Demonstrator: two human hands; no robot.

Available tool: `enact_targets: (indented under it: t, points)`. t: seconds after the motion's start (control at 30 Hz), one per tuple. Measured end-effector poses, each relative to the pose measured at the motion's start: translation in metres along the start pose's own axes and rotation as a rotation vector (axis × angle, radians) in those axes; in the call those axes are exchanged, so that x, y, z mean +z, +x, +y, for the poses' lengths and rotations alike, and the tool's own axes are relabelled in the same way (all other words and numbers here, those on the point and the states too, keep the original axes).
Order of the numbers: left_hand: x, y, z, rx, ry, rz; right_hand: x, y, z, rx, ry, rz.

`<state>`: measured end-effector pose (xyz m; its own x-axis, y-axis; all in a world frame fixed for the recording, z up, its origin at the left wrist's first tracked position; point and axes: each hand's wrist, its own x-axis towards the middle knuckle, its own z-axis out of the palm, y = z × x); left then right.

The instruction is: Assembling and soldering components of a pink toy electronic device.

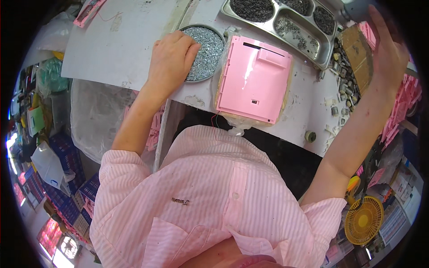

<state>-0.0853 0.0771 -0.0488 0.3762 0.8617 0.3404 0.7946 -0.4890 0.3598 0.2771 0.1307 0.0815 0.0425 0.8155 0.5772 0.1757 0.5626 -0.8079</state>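
Observation:
My left hand (173, 58) rests at the left rim of a round metal dish (199, 81) full of small silvery screws (206, 51). Its fingers are curled in, and whatever they may hold is hidden. Beside the dish lies a pink plastic housing (254, 78) with a slot and a small cut-out, on a pad wrapped in clear plastic (237, 129). At the upper right, my right hand (389, 56) is closed around a dark grey tool (357, 10) that looks like a power screwdriver, partly lost in the dark rim of the picture.
A metal compartment tray (308, 57) with dark and silvery screws stands behind the housing. Small metal parts (344, 85) and a cardboard piece (356, 53) lie to the right. A small round greenish item (310, 136) sits near the table edge. A yellow fan (364, 220) is at lower right.

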Motion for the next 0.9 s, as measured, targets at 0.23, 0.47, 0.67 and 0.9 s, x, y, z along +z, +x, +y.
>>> enact_targets:
  t: [0.23,0.47,0.67,0.9]
  points:
    - [-0.019,-0.007,0.059,-0.065,-0.841,-0.312,0.035,-0.063,-0.024,0.309,0.692,-0.301]
    - [0.008,-0.014,0.093,0.303,-0.615,0.023,0.068,-0.114,-0.063,0.155,0.668,-0.278]
    - [0.015,-0.015,0.096,0.257,-0.752,0.009,0.076,-0.121,-0.072,0.206,0.575,-0.197]
    - [0.005,-0.007,0.06,0.121,-0.386,0.129,0.074,-0.128,-0.062,0.221,0.595,-0.128]
